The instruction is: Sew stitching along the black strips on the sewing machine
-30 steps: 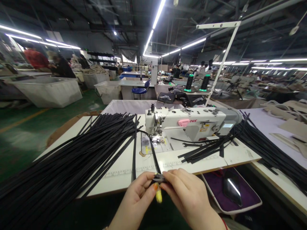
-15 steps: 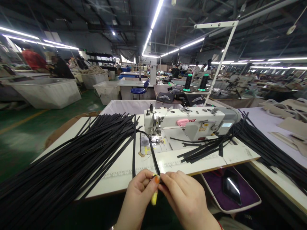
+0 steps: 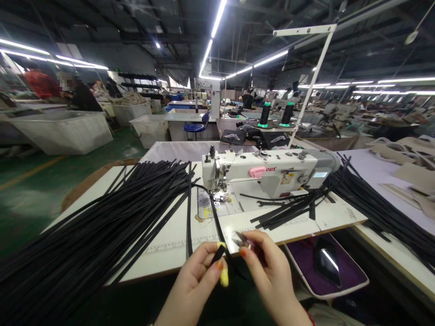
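Note:
My left hand [image 3: 200,278] pinches the end of a black strip [image 3: 218,254] between thumb and fingers. Yellow wrapping [image 3: 224,275] shows at its fingers. Another length of black strip [image 3: 217,222] runs from the sewing machine's needle area down beside this hand. In my right hand [image 3: 268,269] are small thread snips [image 3: 240,239], their pointed blades toward the strip but apart from it; the fingers hide the snips' handle. Behind both hands stands the white sewing machine [image 3: 258,167], with a pink piece on its arm.
A large pile of black strips [image 3: 112,213] covers the table's left side. Shorter strips [image 3: 285,216] and a wrench [image 3: 270,203] lie by the machine. More long strips [image 3: 363,199] lie at right. Below the table edge, a phone [image 3: 326,261] rests on a purple pad [image 3: 306,258].
My right hand has moved off the strip to the right, and the snips now show in it. My left hand keeps its hold on the strip end, which is now more exposed.

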The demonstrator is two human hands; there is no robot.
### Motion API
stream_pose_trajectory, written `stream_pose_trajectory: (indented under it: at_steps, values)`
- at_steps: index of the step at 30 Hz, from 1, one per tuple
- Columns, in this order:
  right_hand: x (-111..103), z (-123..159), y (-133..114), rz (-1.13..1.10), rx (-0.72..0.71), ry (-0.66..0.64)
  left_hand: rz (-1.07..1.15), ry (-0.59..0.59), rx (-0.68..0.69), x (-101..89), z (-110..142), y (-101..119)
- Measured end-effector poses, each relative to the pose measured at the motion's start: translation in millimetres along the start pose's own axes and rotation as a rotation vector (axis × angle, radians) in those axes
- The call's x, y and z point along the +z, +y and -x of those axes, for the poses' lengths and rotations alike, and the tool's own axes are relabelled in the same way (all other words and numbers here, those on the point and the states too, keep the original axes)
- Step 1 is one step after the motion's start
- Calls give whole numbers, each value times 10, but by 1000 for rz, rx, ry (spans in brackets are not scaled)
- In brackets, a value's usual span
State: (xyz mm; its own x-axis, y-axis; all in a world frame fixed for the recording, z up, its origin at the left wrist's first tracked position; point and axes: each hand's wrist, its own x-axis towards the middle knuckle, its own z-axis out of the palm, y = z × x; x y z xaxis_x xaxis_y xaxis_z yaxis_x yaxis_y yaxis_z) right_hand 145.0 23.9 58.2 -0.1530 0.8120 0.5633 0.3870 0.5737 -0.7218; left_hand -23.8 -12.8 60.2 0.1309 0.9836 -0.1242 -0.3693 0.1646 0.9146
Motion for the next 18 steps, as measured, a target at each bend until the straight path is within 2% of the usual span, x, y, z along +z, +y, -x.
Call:
stream_pose_trajectory:
  at_steps: [3, 7, 9, 13, 18]
  values:
    - [2, 26, 106, -133, 212, 47, -5, 28, 24, 16, 20, 24]
    - [52, 102, 229, -177, 309, 10, -14, 64, 37, -44, 22, 8]
    - [107, 184, 295, -166, 364, -61, -11, 65, 44, -116, 23, -5]
    - [270, 459, 496, -145, 444, -232, -166, 66, 161, -248, 48, 25]
    - [515, 906, 749, -164, 508, -213, -411, 166, 293, -328, 63, 106]
